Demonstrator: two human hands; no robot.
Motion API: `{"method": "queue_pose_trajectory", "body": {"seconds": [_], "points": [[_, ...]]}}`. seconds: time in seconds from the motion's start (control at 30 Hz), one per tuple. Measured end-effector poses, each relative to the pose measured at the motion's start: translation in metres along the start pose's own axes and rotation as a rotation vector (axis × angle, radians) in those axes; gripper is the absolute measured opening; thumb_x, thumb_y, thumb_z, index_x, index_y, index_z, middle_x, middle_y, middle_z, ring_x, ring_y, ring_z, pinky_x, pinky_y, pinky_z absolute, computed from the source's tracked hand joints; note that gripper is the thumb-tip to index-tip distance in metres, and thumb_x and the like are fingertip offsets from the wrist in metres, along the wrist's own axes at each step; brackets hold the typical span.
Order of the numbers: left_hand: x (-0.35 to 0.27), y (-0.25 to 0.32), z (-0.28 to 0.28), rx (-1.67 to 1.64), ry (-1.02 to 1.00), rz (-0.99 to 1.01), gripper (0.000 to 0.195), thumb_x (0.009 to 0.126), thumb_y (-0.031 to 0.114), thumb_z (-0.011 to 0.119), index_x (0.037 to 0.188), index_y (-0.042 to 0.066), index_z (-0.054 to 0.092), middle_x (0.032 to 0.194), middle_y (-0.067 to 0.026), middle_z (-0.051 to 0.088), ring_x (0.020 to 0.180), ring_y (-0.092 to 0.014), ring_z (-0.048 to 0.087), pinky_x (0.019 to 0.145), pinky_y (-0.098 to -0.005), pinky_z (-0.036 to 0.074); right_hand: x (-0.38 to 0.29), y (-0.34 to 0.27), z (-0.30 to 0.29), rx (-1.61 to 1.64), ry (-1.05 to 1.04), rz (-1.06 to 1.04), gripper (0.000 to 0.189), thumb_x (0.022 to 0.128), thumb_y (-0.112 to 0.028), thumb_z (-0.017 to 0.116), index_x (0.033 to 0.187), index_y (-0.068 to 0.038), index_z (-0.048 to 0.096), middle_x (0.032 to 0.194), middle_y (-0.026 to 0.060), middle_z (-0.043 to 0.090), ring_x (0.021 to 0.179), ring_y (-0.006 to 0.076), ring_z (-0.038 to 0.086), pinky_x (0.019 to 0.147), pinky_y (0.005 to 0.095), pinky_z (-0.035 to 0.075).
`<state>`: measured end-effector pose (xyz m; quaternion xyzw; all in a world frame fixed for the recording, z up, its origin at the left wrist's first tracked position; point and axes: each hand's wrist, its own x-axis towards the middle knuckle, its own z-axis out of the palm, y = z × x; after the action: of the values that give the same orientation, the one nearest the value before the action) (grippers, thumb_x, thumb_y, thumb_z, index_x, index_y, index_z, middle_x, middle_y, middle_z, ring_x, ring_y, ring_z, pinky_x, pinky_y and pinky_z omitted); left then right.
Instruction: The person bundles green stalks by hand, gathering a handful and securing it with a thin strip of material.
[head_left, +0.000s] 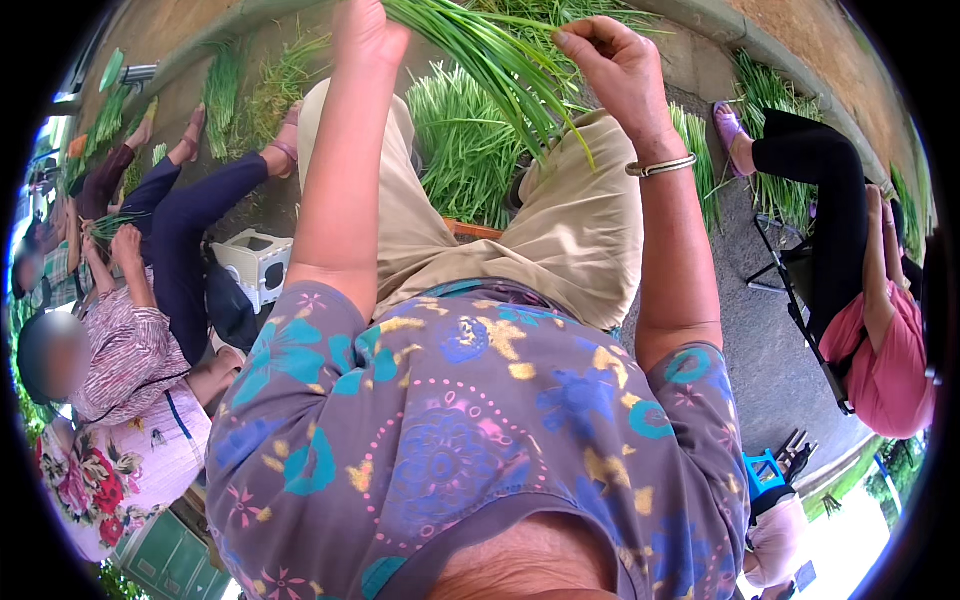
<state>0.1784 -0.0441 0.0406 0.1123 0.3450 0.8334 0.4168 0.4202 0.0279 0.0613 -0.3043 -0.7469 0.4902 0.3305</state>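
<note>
At the top left of the head view, my left hand (373, 37) is closed around a bunch of long green chive-like leaves (480, 64), whose tips hang to the right over my lap. The hand is partly cut off by the picture's edge. My right hand (609, 67) pinches the end of a few leaves between thumb and fingertips, right of the bunch; a metal bangle (661, 166) circles that wrist. Between my knees lies a large pile of the same leaves (469, 142), with pale stems at its far side.
More bundles of leaves (223, 101) lie on the pavement to both sides, before a curved kerb (802, 75). Seated people are at left and right. A white plastic stool (253, 266) stands left, a folding chair (799, 300) right. An orange edge (476, 229) shows below the pile.
</note>
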Motion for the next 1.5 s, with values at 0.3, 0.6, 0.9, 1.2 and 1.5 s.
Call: {"method": "queue_pose_trajectory", "body": {"seconds": [0.3,0.6,0.9,1.2,1.5], "points": [[-0.011,-0.035,0.0,0.237,0.084,-0.013,0.013,0.086,0.014,0.06,0.079,0.007,0.051,0.061,-0.0032,0.049,0.056,-0.018,0.049,0.063,-0.0403,0.047,-0.016,0.007,-0.033,0.709,-0.064,0.343,0.013,0.082,-0.011,0.054,0.073,-0.001,0.055,0.065,0.0028,0.05,0.059,0.0122,0.045,0.056,0.0259,0.038],[-0.021,-0.03,-0.018,-0.077,0.139,-0.16,0.016,0.087,0.018,0.059,0.079,0.01,0.048,0.065,-0.0034,0.05,0.059,-0.019,0.05,0.066,-0.0393,0.047,-0.001,0.039,-0.048,-0.564,0.204,0.022,0.043,0.077,-0.028,0.065,0.112,-0.003,0.057,0.093,0.0111,0.062,0.086,0.0228,0.06,0.077,0.0332,0.048],[-0.036,-0.022,-0.031,-0.048,0.014,-0.197,0.017,0.086,0.019,0.061,0.076,0.011,0.05,0.065,-0.0017,0.05,0.061,-0.017,0.05,0.065,-0.037,0.047,-0.031,0.007,0.013,-0.215,0.222,0.133,0.031,0.079,-0.022,0.066,0.06,0.0,0.057,0.052,0.0039,0.051,0.049,0.0083,0.043,0.047,0.0267,0.039],[-0.038,-0.006,-0.051,-0.133,-0.091,-0.247,0.015,0.087,0.021,0.059,0.08,0.011,0.051,0.069,-0.0034,0.052,0.065,-0.02,0.053,0.07,-0.0415,0.049,-0.052,-0.007,0.061,0.105,0.226,0.079,0.011,0.077,-0.01,0.066,0.082,-0.001,0.064,0.08,0.0046,0.061,0.07,0.0106,0.059,0.065,0.0238,0.047],[-0.042,-0.005,-0.055,-0.237,-0.239,-0.309,0.018,0.089,0.026,0.055,0.084,0.009,0.052,0.071,-0.0038,0.054,0.07,-0.021,0.056,0.081,-0.0492,0.048,-0.032,-0.036,0.092,-0.522,-0.003,-0.223,0.023,0.07,-0.022,0.069,0.086,-0.005,0.066,0.083,0.0112,0.059,0.084,0.0294,0.057,0.075,0.0377,0.046]]}}
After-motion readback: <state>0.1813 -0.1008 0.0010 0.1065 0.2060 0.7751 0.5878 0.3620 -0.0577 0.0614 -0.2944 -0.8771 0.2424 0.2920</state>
